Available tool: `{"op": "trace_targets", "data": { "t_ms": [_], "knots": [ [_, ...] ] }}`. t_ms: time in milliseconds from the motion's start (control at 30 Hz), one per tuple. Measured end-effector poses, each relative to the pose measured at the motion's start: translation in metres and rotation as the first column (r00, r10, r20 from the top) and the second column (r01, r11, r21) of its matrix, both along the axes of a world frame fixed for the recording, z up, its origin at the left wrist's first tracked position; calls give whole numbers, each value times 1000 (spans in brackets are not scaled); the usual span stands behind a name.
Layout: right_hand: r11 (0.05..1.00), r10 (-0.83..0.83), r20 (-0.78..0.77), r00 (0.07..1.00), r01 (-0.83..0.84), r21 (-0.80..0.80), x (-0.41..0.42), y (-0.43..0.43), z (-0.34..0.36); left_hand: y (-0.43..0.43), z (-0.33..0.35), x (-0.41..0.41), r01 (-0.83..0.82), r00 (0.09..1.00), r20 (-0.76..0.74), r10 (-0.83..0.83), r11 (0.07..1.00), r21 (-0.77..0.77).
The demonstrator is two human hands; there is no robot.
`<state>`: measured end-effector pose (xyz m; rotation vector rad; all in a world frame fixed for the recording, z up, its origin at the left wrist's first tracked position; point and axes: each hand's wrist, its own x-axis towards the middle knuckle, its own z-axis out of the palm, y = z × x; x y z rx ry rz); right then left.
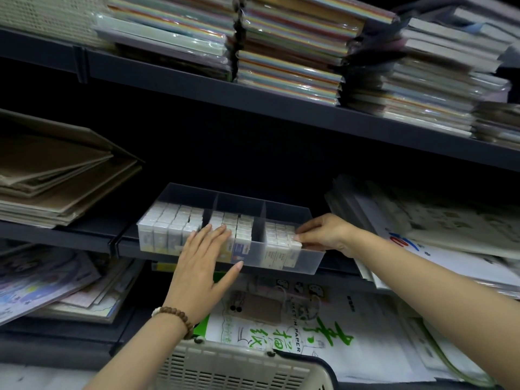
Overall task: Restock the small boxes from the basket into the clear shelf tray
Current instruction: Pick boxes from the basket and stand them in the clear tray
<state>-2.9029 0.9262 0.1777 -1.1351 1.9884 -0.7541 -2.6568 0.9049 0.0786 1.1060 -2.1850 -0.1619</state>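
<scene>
Dark metal shelving fills the head view, its back lost in shadow so that nothing behind the goods can be made out. On the upper shelf, wrapped packs of coloured paper are stacked, blurred and cut off at the top edge. On the middle shelf, a clear shelf tray with three compartments is set at the front edge, between a pile of brown card sheets on the left and loose printed sheets on the right. Small boxes are packed upright in rows in all three compartments; their labels are too blurred to be read. The left hand, with a bead bracelet at the wrist, is laid flat, its fingers straight and spread over the box tops at the divider between the left and middle compartments, so that the boxes beneath are hidden; the thumb is stretched across the tray's front wall. The right hand is at the right end of the tray, its fingers curled and pinching one small box at the front of the right compartment. Below, a pack marked as sketch paper is lying on the lower shelf. At the bottom edge, only the slotted rim of the basket is seen; its contents are cut off.
</scene>
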Motion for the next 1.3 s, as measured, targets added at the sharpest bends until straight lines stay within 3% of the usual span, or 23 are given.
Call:
{"op": "trace_targets", "data": {
  "t_ms": [133, 367, 533, 600, 733, 833, 933, 1000, 1067, 1167, 1300],
  "knots": [
    [1000, 13, -138, 990, -12, 2, 0, -2, -6, -1, -2, 0, -2, 1000, 5, 2, 1000, 3],
    [987, 141, -158, 977, -126, 104, -3, 1, 3, -3, -2, 0, -7, 1000, 15, 7, 1000, 6],
    [990, 129, -185, 974, -114, 88, 5, 5, 3, 0, 2, 2, 8, 999, 49, -8, 1000, 8],
    [992, 127, -132, 983, -125, 25, 9, 12, 7, 4, 5, 6, 30, 997, 70, -31, 999, 18],
    [951, 145, -19, 989, -144, -275, 16, 44, 9, 22, 0, 23, 117, 988, 94, -121, 992, 51],
    [928, 203, 182, 962, -130, -348, 23, 76, -19, 42, -23, 39, 195, 973, 80, -216, 958, 209],
    [966, 252, 361, 898, -215, -141, 34, 99, -88, 59, -61, 52, 177, 938, 189, -290, 870, 460],
    [944, 264, 369, 891, -317, 89, 41, 112, -146, 71, -94, 58, 124, 900, 269, -343, 792, 597],
    [898, 250, 335, 908, -347, 270, 46, 122, -207, 82, -129, 63, 68, 897, 256, -361, 683, 727],
    [851, 181, 231, 956, -270, 451, 51, 138, -289, 94, -181, 64, -11, 928, 217, -304, 559, 829],
    [828, 36, 219, 975, -152, 539, 53, 157, -356, 109, -243, 63, -141, 967, 208, -147, 370, 918]
  ]
}}
